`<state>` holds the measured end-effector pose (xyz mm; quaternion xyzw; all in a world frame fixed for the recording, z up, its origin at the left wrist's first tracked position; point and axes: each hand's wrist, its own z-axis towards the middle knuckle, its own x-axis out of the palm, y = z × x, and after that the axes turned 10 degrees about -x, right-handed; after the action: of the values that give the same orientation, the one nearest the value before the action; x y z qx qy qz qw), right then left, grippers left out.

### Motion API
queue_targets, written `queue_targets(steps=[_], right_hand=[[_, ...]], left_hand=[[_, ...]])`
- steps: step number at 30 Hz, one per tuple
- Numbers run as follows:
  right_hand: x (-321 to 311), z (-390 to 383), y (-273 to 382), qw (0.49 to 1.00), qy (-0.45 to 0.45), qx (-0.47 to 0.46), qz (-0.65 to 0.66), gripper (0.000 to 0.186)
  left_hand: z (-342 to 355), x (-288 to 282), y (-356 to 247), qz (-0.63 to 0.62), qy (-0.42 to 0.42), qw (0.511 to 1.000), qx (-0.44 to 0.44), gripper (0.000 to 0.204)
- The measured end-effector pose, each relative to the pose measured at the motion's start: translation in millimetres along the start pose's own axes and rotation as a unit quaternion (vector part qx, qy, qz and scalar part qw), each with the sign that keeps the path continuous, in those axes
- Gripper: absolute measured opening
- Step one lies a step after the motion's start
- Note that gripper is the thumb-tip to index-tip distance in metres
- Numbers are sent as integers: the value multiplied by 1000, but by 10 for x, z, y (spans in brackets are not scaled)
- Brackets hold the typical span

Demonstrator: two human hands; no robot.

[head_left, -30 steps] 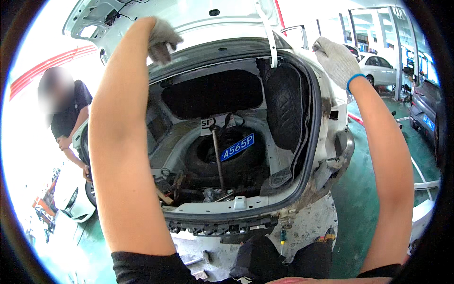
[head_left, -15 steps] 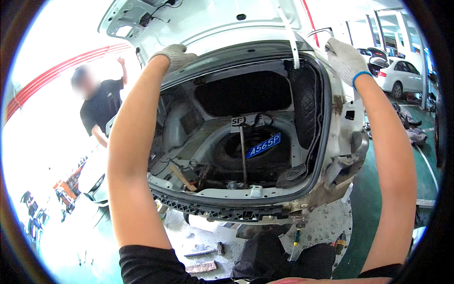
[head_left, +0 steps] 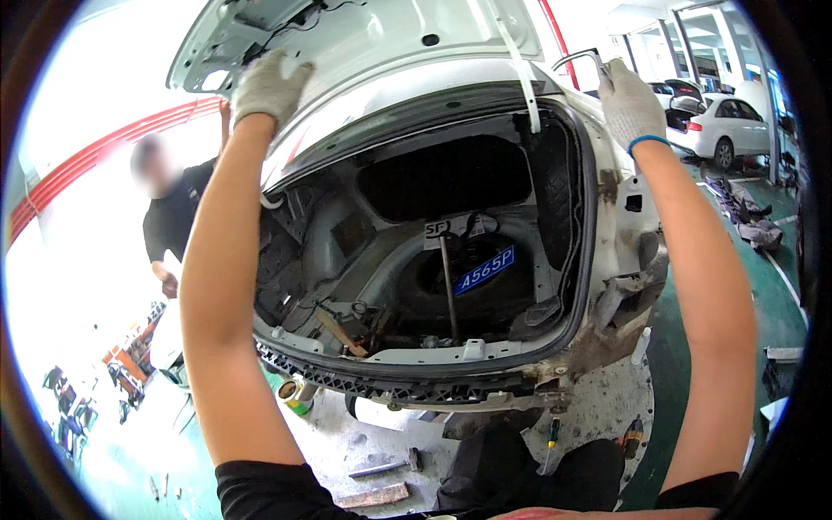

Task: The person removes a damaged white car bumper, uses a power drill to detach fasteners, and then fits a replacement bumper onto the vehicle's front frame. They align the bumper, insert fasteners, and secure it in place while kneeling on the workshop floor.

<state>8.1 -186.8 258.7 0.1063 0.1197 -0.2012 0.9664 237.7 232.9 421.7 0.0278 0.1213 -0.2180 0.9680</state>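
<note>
The gloved fingers of the left hand [head_left: 264, 85] lie pressed together and flat against the underside of the raised white trunk lid [head_left: 381, 39], near its left edge; the palm bears on the panel and the fingers curl round nothing. The right hand [head_left: 628, 102], also in a grey work glove, is closed with its fingers wrapped round a thin metal hinge arm [head_left: 579, 59] at the lid's right edge. Both bare forearms reach up from the lower edge.

The lid stands open above the trunk opening [head_left: 433, 251] of a white car stripped of its rear bumper. Inside the bare trunk well lie a dark spare tyre [head_left: 472, 277] with a blue plate [head_left: 485, 270] on it, an upright metal rod [head_left: 448, 286] in front of the tyre, and a wooden-handled tool [head_left: 338, 331] near the front left corner of the well. A white strip [head_left: 520, 65] hangs from the lid toward the opening's right side.

On the floor below the car's rear edge lie a hammer [head_left: 386, 466] and a screwdriver [head_left: 551, 433]. Another person [head_left: 178, 217] in dark clothes stands to the left of the car. A second white car [head_left: 724, 126] is parked well apart at the right.
</note>
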Motion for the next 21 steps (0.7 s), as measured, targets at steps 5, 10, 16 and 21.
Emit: queue_targets(steps=[5, 10, 16, 21], right_hand=[[-34, -29, -52, 995, 21, 51, 88, 32], [-94, -36, -72, 995, 57, -3, 81, 41], [55, -13, -330, 995, 20, -9, 95, 38], [288, -88, -752, 993, -27, -12, 111, 39]], left_hand=[[316, -468, 144, -56, -162, 985, -30, 73], [971, -854, 529, 138, -280, 949, 36, 59], [1491, -1252, 600, -226, -89, 962, 124, 62], [775, -1520, 349, -295, 374, 878, -54, 79]])
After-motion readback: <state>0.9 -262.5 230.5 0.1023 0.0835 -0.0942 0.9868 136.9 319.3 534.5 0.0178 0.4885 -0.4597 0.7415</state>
